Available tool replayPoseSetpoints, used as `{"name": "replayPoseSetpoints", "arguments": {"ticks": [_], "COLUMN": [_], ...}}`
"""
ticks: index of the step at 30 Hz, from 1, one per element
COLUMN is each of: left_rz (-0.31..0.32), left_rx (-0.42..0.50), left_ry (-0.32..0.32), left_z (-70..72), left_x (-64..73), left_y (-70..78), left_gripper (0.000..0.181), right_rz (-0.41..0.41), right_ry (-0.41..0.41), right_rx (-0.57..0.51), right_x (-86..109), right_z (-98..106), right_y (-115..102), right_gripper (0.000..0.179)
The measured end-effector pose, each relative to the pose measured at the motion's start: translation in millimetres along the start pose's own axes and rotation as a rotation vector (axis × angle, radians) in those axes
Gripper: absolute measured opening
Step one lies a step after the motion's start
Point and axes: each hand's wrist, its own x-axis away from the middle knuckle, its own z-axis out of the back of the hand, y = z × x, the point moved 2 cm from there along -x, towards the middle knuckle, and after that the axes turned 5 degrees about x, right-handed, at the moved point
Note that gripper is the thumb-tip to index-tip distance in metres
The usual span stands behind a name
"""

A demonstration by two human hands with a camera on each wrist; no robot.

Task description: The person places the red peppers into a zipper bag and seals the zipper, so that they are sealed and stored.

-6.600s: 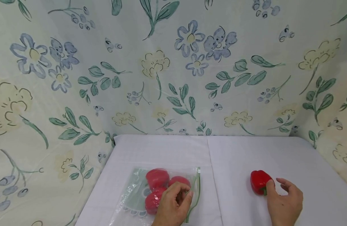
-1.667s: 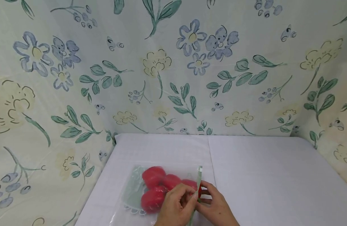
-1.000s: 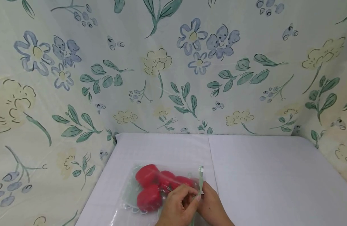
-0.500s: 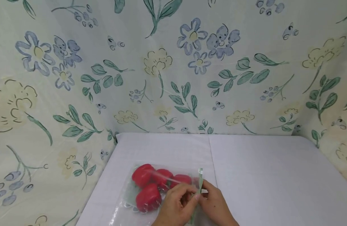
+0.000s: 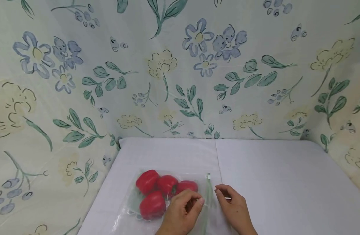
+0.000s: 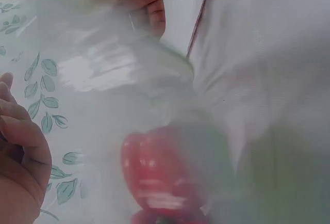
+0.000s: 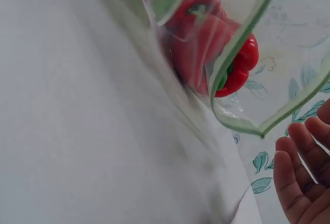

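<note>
A clear zip bag [image 5: 125,225] with a green zip strip [image 5: 209,192] lies on the table in the head view. Several red bell peppers [image 5: 153,205] are inside it. My left hand [image 5: 180,213] pinches the upper layer near the mouth, between thumb and fingers. In the right wrist view the mouth's green rim [image 7: 240,41] gapes, and a pepper with a green stem [image 7: 245,69] sits just within. Just right of the strip, my right hand [image 5: 234,205] is apart from the bag, fingers loosely bent and holding nothing. Film blurs the left wrist view, where a pepper [image 6: 154,167] shows through.
White cloth covers the table [image 5: 274,176], with a fold line running front to back near its middle. A floral curtain [image 5: 168,81] hangs behind and along both sides.
My right hand has taken the pepper from the table's right side into the bag, then drawn back out to the right. Peppers inside have shifted left. The left hand has stayed at the mouth.
</note>
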Motion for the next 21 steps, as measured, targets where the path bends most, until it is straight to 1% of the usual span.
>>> {"name": "replayPoseSetpoints", "arguments": {"ticks": [2, 3, 4, 5, 7, 9, 10, 11, 14, 16, 18, 20, 21], "left_rz": [0.026, 0.029, 0.018, -0.006, -0.085, -0.119, -0.119, -0.099, -0.08, -0.106, -0.101, -0.036, 0.013], "left_rx": [-0.009, -0.012, -0.014, -0.017, -0.036, -0.046, -0.049, -0.051, -0.06, -0.079, -0.096, -0.093, -0.097], "left_ry": [0.0, 0.005, 0.015, 0.027, 0.072, 0.108, 0.12, 0.124, 0.134, 0.156, 0.185, 0.2, 0.201], "left_z": [1.4, 2.1, 2.7, 3.4, 4.7, 7.1, 8.8, 10.8, 18.1, 25.3, 34.3, 44.3, 48.8], "left_x": [-0.8, -1.3, -2.0, -2.9, -4.3, -6.0, -6.9, -7.8, -13.1, -18.6, -25.8, -33.9, -38.1], "left_y": [0.4, 0.4, 0.5, 0.5, -0.4, -0.7, -0.5, 0.0, 2.1, 3.7, 5.9, 8.1, 9.3], "left_gripper": [0.013, 0.013, 0.012, 0.011, 0.005, 0.004, 0.005, 0.006, 0.005, 0.004, 0.005, 0.006, 0.007], "right_rz": [-0.019, -0.027, -0.035, -0.043, -0.061, -0.081, -0.097, -0.107, -0.136, -0.147, -0.156, -0.164, -0.178], "right_ry": [0.001, 0.001, -0.001, -0.003, -0.013, -0.024, -0.034, -0.044, -0.078, -0.097, -0.116, -0.136, -0.146], "right_rx": [0.004, 0.01, 0.014, 0.02, 0.032, 0.045, 0.052, 0.057, 0.064, 0.046, 0.007, -0.033, -0.047], "right_x": [-1.2, -1.9, -2.7, -3.7, -5.3, -7.1, -8.1, -9.3, -13.2, -15.4, -17.9, -20.4, -21.8], "right_z": [0.5, 0.7, 0.8, 1.0, 1.5, 1.2, 1.0, 0.6, -1.3, -3.0, -5.4, -8.0, -9.5], "right_y": [0.7, 1.0, 1.2, 1.4, 1.7, 3.1, 3.8, 4.6, 7.7, 9.1, 9.9, 9.8, 9.8], "right_gripper": [0.018, 0.019, 0.019, 0.02, 0.022, 0.025, 0.026, 0.029, 0.035, 0.037, 0.039, 0.042, 0.044]}}
